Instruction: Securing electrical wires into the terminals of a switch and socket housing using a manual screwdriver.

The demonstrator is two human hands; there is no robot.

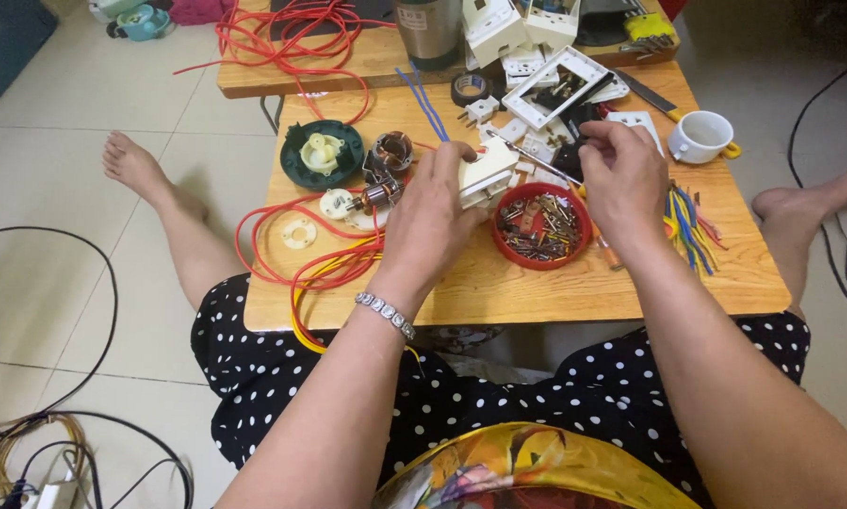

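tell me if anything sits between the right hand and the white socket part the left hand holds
Nothing solid blocks it. Only a thin metal screwdriver shaft crosses the gap between the right hand and the white socket part in the left hand.

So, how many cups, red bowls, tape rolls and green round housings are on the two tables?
White cup: 1
Red bowl of small metal parts: 1
Black tape roll: 1
Green round housing: 1
Total: 4

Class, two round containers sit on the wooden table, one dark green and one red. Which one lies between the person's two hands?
The red round dish of small metal parts; the dark green dish sits beyond the left hand, away from the right hand.
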